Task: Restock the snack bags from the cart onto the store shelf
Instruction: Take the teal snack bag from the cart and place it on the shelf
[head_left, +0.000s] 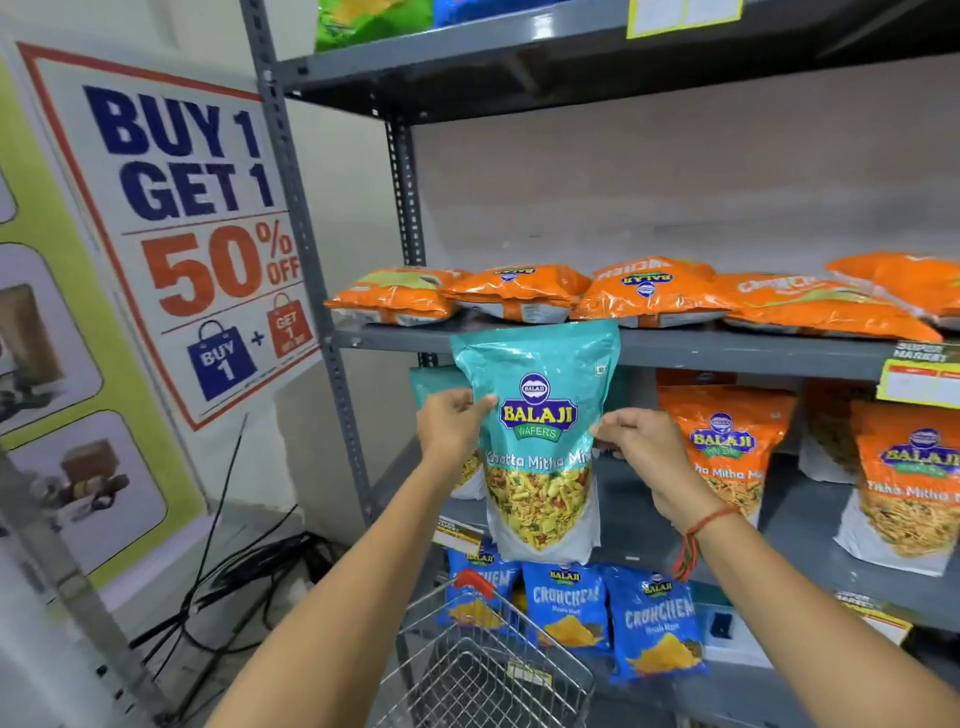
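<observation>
Both hands hold one teal snack bag (540, 447) upright in the air, in front of the edge of the middle shelf (727, 353), with the wire cart (483, 670) below it. The left hand (449, 428) pinches the bag's left side at the level of the logo; the right hand (641, 449) pinches the right side at the same height. Each grip is clamped on the bag's edge, thumb in front and fingers behind, and the bag hangs straight with its print facing the person.

The step in hand looks like carrying this bag to its place on the shelf. Just behind the bag and a little to its left, on the shelf board under the middle shelf, another teal bag (434, 384) peeks out, so the likely slot is there, left of the standing orange bags (724, 447). To do it well, I would keep both pinches level so the bag does not twist, lower its flat bottom onto the board first, then push it back until it stands upright beside its teal twin, label forward. The top of the bag must dip under the middle shelf's edge before going in; let go only once it stands alone
</observation>
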